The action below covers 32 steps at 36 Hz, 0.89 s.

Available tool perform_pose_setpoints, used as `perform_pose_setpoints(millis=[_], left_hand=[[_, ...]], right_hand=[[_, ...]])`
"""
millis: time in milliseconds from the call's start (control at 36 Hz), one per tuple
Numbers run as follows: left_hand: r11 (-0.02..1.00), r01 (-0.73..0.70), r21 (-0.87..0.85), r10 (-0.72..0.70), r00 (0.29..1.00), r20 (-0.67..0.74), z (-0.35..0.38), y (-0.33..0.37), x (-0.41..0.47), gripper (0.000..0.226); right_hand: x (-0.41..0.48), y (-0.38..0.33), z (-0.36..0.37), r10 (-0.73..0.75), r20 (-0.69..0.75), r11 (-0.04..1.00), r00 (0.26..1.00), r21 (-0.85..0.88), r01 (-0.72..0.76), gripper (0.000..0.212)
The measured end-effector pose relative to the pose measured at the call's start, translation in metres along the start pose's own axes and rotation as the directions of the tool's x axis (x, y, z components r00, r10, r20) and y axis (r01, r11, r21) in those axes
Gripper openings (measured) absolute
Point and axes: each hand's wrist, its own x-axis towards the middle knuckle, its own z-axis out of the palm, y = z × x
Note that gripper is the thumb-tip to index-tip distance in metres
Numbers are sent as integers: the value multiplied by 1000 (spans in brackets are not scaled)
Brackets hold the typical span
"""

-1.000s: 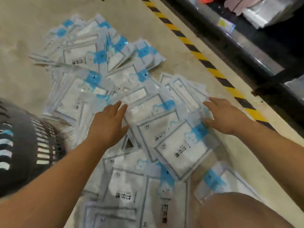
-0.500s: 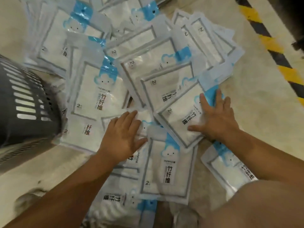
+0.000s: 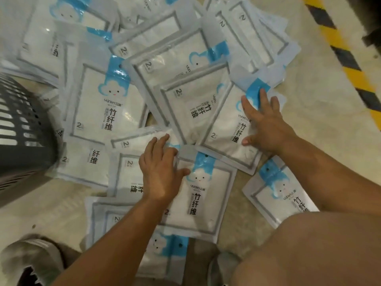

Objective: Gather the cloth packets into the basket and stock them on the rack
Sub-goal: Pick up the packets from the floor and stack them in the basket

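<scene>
Packets (image 3: 107,104) strewn flat over floor (image 3: 309,120), directly under both palms. Left hand (image 3: 160,170) and right hand (image 3: 266,124) pressing down, fingers straight and spread, gripping nothing. Basket (image 3: 22,131) off to left, nearer left hand; likely sweep that way.

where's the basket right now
In the head view the dark slatted basket sits on the floor at the far left edge, right beside the spread of cloth packets and left of the left hand.
</scene>
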Motion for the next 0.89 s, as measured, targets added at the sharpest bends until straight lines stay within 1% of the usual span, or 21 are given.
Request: perform_pose_setpoints(millis=[56,111,167,250,306,389,417,444,472,500,528,556,583,611,639,694,722,778,833,861,889], left_hand=[[997,67,-27,-68,997,-42,-11,0,9,48],[991,122,-48,-125,991,-55,-22,-8,21,36],[976,159,-151,-170,983,-62,-32,-20,31,35],[908,276,-315,-298,954,-23,-47,-31,42,37],[878,276,-391,-326,943,-67,-57,-33,52,39],[824,328,-461,-430,893,-133,-70,-40,67,44],[791,355,-499,-465,878,-112,-74,-42,71,50],[721,382,-578,-494,868,-42,-78,-44,75,59],[609,409,-680,-509,859,61,-81,-44,78,69],[507,446,-738,-503,848,167,-84,-45,79,77],[464,478,-745,-484,842,239,-87,-44,79,80],[485,503,-715,-464,842,277,-88,-46,78,77],[513,516,-686,-448,843,299,-89,-47,76,68],[528,525,-668,-446,840,309,-87,-49,74,57],[519,530,-670,-454,835,309,-87,-50,71,47],[491,502,-712,-472,840,267,-84,-55,67,29],[508,472,-721,-481,849,218,-84,-57,66,23],[576,393,-717,-466,878,107,-85,-61,63,20],[627,361,-690,-462,886,44,-86,-63,63,30],[629,364,-687,-465,884,42,-87,-63,64,37],[592,384,-709,-480,874,72,-89,-63,66,45]], right_hand=[[-4,2,2,-23,-68,998,997,59,28,128],[-10,2,5,15,-155,982,988,187,14,135],[-14,4,11,134,-216,954,967,293,-67,146],[-16,9,15,361,-196,873,912,415,-256,157],[-15,10,16,412,-190,863,891,395,-315,152],[-15,6,17,395,-226,883,890,361,-300,140],[-15,5,17,392,-222,876,893,386,-289,140],[-15,3,16,399,-215,860,892,425,-282,141],[-15,2,17,421,-198,830,885,477,-288,142],[-15,0,16,450,-179,792,875,534,-298,143],[-16,-1,15,485,-156,747,861,585,-315,143],[-16,-2,14,518,-140,704,844,630,-328,139],[-17,-4,14,549,-131,665,826,668,-336,129],[-17,-4,15,578,-118,625,808,701,-344,115],[-17,-7,16,605,-105,586,789,729,-353,102],[-16,-8,21,653,-79,513,753,778,-363,86],[-16,-8,24,668,-65,475,741,804,-358,80],[-14,-9,28,669,-47,408,741,857,-314,66],[-12,-5,30,643,-1,312,766,914,-260,50],[-12,-3,30,618,19,259,786,939,-226,45],[-13,-1,27,585,26,228,810,954,-195,41]])
